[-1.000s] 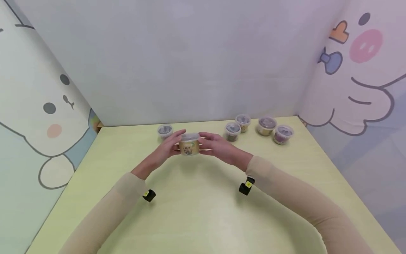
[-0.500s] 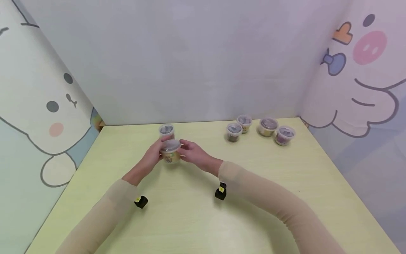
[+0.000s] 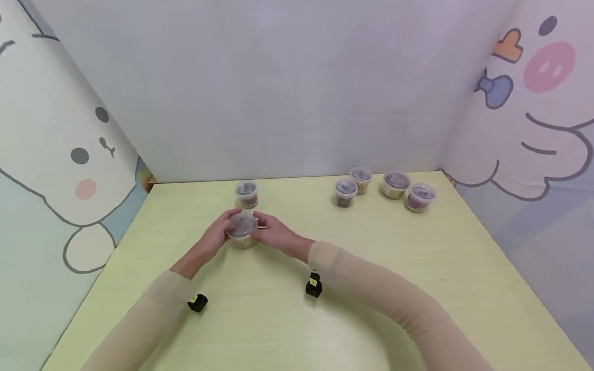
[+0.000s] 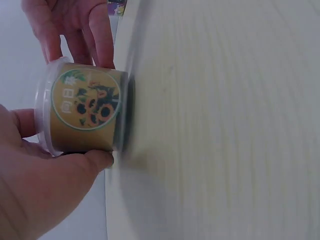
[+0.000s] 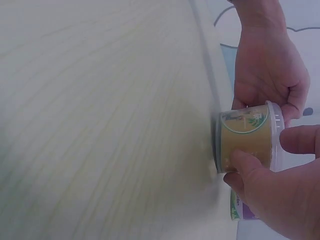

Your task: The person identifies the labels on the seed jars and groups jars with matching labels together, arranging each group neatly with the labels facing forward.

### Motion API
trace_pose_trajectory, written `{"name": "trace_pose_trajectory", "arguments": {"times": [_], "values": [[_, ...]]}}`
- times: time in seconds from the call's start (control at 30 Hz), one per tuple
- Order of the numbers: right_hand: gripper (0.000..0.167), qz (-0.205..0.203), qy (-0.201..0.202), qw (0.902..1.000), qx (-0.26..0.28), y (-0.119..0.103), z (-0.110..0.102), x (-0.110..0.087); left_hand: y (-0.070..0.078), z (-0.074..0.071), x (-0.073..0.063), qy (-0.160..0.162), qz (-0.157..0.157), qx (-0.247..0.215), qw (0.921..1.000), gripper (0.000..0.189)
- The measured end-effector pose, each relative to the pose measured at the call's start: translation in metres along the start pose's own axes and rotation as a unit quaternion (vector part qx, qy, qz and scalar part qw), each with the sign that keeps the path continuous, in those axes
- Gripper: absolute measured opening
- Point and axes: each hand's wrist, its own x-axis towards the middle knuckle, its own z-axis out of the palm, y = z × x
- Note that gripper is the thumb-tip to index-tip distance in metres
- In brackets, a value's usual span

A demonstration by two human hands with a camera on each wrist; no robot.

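Note:
A lidded plastic tub [image 3: 243,241] with a tan label is between both hands, left of the table's middle. In the left wrist view, the tub [image 4: 85,107] shows a round sunflower picture with printed characters, and its base is right at the tabletop. My left hand [image 3: 213,239] grips its left side, the thumb [image 4: 97,160] along the wall. From the other side my right hand [image 3: 278,236] holds it, with the thumb [image 5: 245,162] on the label and a finger at the lid's rim. Just behind stands a smaller purple-labelled tub [image 3: 247,200].
At the back right of the pale table [image 3: 297,319] stand several more lidded tubs: a dark one [image 3: 345,200], one behind it [image 3: 360,183], a wide tan one [image 3: 394,191] and a purple one [image 3: 419,203]. A cloth backdrop [image 3: 297,103] rises along the table's back edge.
Both hands have carried the tan tub left and nearer to me, bringing it down to the tabletop. The small purple tub behind it now shows more fully.

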Motion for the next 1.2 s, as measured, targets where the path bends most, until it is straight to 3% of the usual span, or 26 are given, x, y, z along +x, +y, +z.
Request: {"name": "trace_pose_trajectory", "arguments": {"times": [0.13,0.2,0.33,0.43,1.2], "values": [[0.068,-0.009,-0.004,0.9987,-0.05,-0.0005,0.0012,0.0001,-0.0012,0.001,0.0009,0.012,-0.017,0.035,0.9992,0.054],[0.067,-0.014,-0.011,0.9977,-0.066,0.0007,0.0006,0.0005,-0.0017,0.0024,0.0011,0.017,-0.013,0.074,0.997,0.055],[0.066,-0.028,-0.031,0.9944,-0.097,0.0037,-0.0015,0.0017,-0.0022,0.0053,-0.0008,0.029,0.007,0.168,0.9853,0.064],[0.065,-0.039,-0.041,0.9911,-0.12,0.0042,-0.0021,0.0031,-0.0022,0.0055,-0.0038,0.033,0.016,0.204,0.9782,0.064],[0.067,-0.035,-0.038,0.9738,-0.221,0.0005,-0.0009,-0.0022,-0.004,0.0069,-0.0028,0.058,0.054,0.252,0.9645,0.061]]}}
